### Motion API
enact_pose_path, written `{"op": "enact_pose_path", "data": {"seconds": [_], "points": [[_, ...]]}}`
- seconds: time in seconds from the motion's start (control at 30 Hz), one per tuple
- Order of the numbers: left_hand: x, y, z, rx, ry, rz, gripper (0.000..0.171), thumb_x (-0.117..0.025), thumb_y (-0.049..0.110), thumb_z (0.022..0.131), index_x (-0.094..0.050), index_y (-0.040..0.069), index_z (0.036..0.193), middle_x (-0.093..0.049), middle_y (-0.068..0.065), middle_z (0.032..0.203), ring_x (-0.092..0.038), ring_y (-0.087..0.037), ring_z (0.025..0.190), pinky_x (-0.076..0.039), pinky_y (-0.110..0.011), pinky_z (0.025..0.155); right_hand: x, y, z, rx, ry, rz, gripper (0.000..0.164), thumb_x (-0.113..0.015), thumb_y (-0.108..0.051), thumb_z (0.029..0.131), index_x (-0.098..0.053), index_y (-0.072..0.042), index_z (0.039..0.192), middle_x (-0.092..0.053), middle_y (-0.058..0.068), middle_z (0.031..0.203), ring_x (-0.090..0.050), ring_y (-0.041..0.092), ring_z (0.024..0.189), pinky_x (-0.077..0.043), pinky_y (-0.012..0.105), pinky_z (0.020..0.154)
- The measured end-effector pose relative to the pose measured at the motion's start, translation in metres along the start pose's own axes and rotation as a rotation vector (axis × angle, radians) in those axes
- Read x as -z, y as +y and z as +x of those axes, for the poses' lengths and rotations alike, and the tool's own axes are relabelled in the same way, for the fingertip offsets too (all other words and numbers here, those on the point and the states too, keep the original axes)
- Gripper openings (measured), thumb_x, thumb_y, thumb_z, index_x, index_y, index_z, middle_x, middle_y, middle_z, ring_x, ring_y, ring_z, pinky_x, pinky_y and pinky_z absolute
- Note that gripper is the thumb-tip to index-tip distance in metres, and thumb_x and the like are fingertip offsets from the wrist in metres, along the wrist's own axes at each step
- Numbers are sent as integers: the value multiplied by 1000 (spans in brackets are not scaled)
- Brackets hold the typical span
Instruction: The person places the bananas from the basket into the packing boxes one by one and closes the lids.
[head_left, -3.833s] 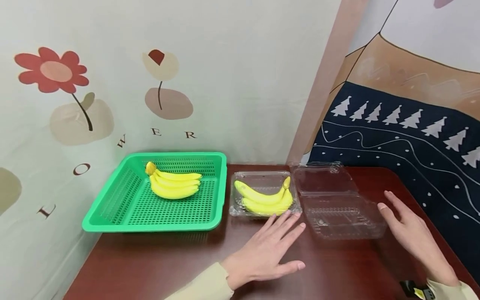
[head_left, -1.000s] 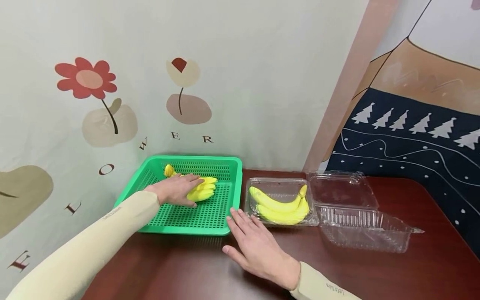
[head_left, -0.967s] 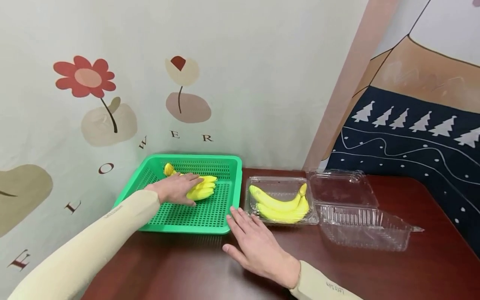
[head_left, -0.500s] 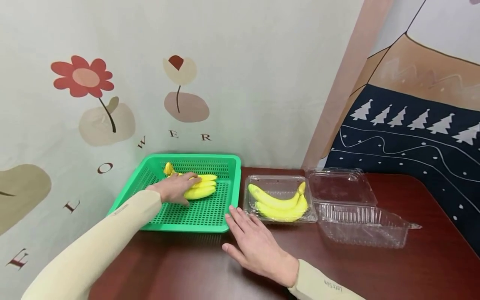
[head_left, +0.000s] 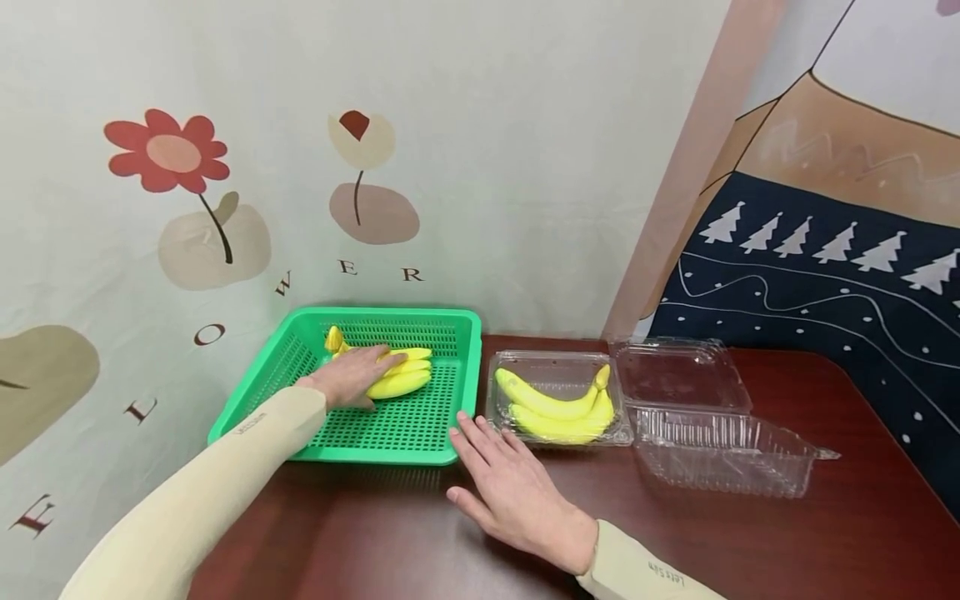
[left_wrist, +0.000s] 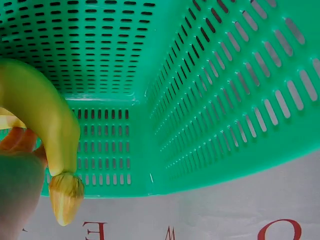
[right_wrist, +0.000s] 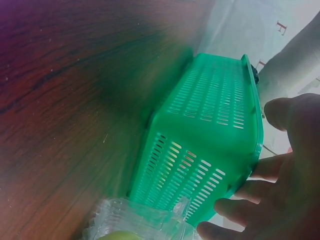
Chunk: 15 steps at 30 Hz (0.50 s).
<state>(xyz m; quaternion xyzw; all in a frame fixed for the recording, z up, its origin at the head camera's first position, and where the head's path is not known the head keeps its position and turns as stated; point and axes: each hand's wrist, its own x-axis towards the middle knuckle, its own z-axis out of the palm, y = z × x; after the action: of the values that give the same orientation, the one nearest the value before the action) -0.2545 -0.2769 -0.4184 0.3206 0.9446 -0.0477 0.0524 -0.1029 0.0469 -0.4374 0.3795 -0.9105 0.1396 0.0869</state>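
Observation:
My left hand (head_left: 350, 375) reaches into the green basket (head_left: 375, 455) and grips a bunch of bananas (head_left: 401, 383). In the left wrist view the bunch (left_wrist: 50, 120) curves past the fingers, its brown-yellow stem end hanging toward the basket's edge. My right hand (head_left: 517, 492) hovers low over the table with fingers spread and straight, fingertips right at the basket's near right corner. Only part of that hand (right_wrist: 285, 195) shows in the right wrist view, beside the basket rim. A second bunch of bananas (head_left: 558, 412) lies inside a clear plastic clamshell box (head_left: 551, 360), right of the basket.
Another clear clamshell box (head_left: 727, 454) stands with its lid (head_left: 682, 375) folded back, right of the filled one. All sit on a dark red-brown table (head_left: 375, 533). A printed cloth wall (head_left: 517, 167) rises directly behind.
Earlier, the left hand was by the filled box and the right hand by the empty one. Both moved left; the left hand went into the basket and now curls closer round the bananas.

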Motion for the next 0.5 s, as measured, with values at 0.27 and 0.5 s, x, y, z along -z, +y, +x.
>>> {"op": "enact_pose_path", "data": {"seconds": [0.27, 0.5], "points": [[4, 3, 2, 0, -5, 9, 92, -93, 12, 76, -42, 7, 153, -52, -22, 140, -55, -42, 127, -42, -62, 110, -1, 1, 1, 12, 28, -5, 66, -52, -48, 107, -41, -9, 159, -29, 9, 168, -36, 31, 151, -38, 54, 116], [7, 10, -3, 14, -45, 13, 74, -86, 10, 78, -52, 2, 143, -61, -15, 131, -65, -35, 110, -54, -51, 96, -2, 0, 0, 15, 36, -10, 65, -53, -47, 106, -42, -9, 159, -30, 9, 168, -37, 32, 150, -38, 53, 116]]}}
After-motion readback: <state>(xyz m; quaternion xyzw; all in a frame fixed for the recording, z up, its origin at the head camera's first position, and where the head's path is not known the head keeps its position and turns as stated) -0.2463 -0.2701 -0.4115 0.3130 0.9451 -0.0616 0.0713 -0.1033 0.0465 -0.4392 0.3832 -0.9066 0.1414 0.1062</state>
